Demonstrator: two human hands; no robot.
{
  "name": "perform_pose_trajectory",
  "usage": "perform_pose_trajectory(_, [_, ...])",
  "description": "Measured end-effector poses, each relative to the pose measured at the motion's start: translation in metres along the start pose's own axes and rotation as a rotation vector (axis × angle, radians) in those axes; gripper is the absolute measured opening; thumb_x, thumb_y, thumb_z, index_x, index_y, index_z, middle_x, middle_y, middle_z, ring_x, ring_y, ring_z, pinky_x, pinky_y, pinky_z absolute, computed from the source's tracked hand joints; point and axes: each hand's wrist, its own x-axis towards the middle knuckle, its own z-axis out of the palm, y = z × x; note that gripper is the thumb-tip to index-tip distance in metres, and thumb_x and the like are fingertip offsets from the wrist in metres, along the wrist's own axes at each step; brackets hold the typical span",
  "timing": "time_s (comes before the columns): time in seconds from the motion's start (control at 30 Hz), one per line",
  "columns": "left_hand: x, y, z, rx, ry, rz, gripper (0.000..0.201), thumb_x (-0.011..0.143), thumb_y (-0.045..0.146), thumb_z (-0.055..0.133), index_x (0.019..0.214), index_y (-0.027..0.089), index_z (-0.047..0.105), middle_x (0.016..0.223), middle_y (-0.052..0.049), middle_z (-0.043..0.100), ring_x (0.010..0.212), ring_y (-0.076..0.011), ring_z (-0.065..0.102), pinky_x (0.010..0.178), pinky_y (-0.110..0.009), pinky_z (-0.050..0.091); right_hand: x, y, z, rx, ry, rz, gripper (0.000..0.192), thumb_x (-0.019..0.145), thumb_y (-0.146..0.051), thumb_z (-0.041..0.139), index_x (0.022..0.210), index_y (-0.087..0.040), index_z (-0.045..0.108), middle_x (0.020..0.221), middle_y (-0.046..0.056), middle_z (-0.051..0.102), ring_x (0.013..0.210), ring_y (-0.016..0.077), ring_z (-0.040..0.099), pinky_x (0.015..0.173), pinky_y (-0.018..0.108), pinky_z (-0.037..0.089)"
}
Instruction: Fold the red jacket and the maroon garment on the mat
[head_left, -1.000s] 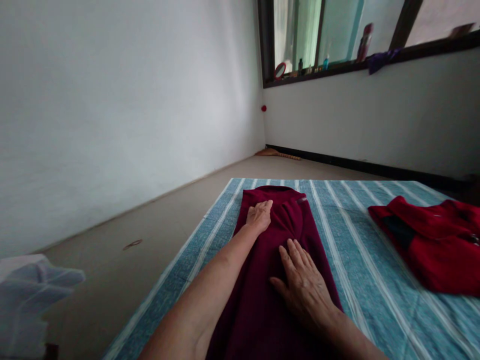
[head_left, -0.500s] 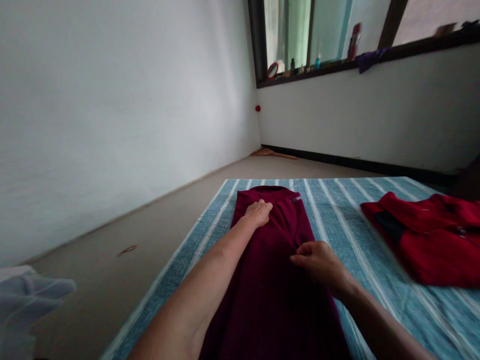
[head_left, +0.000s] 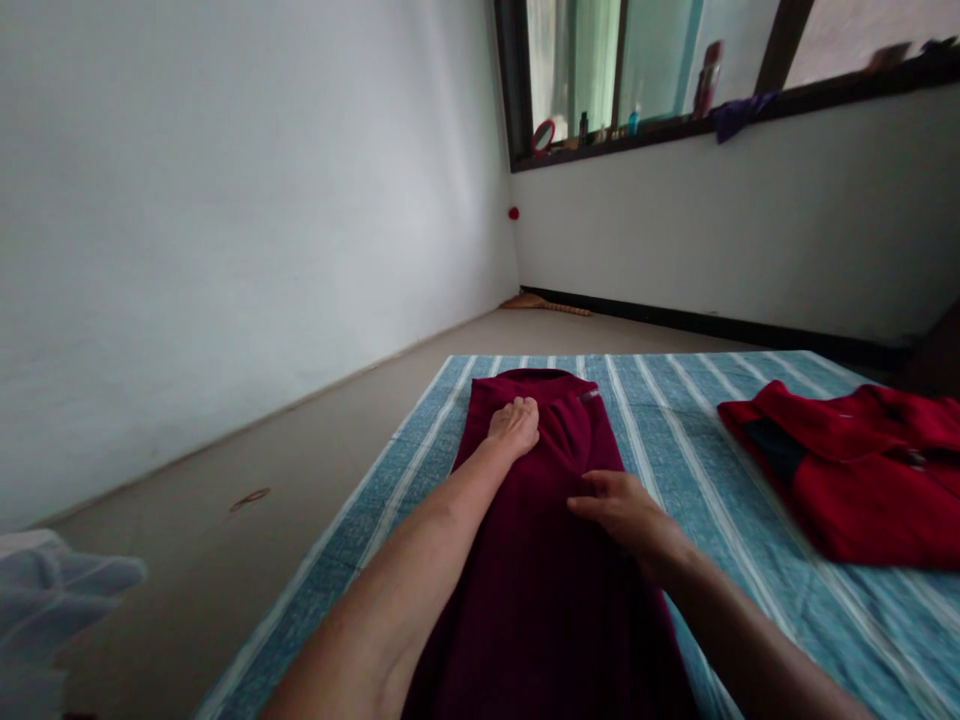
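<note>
Pale walls rise around a beige floor, and over that floor spreads a blue striped sheet. Along the sheet's left part lies a long maroon garment, laid lengthwise, its far edge close to the sheet's far edge and its near end running out of view. It looks soft and limp, of medium weight, with a matt face that should grip skin rather than slide. Nothing about it seems fragile; it will likely crease and sag wherever it isn't supported, so a hold on both side edges, with fingers spread underneath, would suit it better than one pinch. Well apart to the right sits a folded red jacket, bulkier and probably springier. Near the far end, the left hand rests on the maroon cloth with its fingers bent close together; whether any fabric is caught beneath them I can't tell. Nearer, the right hand is over the garment's right side, thumb and forefinger slightly apart, with no cloth visibly pinched. Smallest is a pale tag by the far right corner, too blurred to read.
</note>
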Motion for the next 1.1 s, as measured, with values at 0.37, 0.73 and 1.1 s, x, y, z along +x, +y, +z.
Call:
perform_pose_trajectory(0.37, [-0.007,-0.005,-0.011,-0.147,0.067,-0.06,0.025,0.089,0.017,0.041,0.113,0.015,0.049,0.114,-0.012,0.061,0.106,-0.0221,0.058,0.09,-0.032,0.045,-0.021,-0.011,-0.005,-0.994,0.272,-0.266,0.019,0.082,-0.034,0.056,0.093,-0.019,0.061,0.081,0.007,0.065,0.078,0.0242,0.062,0.065,0.033,0.043])
perform_pose_trajectory(0.73, [-0.181,-0.016,-0.069,-0.328,-0.117,-0.099,0.017,0.083,0.032,0.052,0.086,0.016,0.059,0.077,-0.004,0.067,0.071,-0.0177,0.063,0.061,-0.025,0.042,0.028,0.014,0.028,-1.281,-0.042,-0.67,0.067,0.089,-0.058,0.036,0.137,-0.011,0.038,0.142,0.016,0.039,0.132,0.0305,0.031,0.106,0.045,0.026])
perform_pose_trajectory(1.1, [-0.324,0.015,-0.067,-0.935,-0.35,-0.417,0.064,0.067,0.041,0.066,0.12,0.011,0.048,0.101,-0.014,0.066,0.093,-0.0281,0.062,0.077,-0.033,0.045,0.019,0.01,0.054,-1.329,0.025,-0.651,0.065,0.089,-0.062,0.03,0.134,-0.016,0.042,0.138,0.014,0.042,0.128,0.0316,0.031,0.104,0.045,0.021])
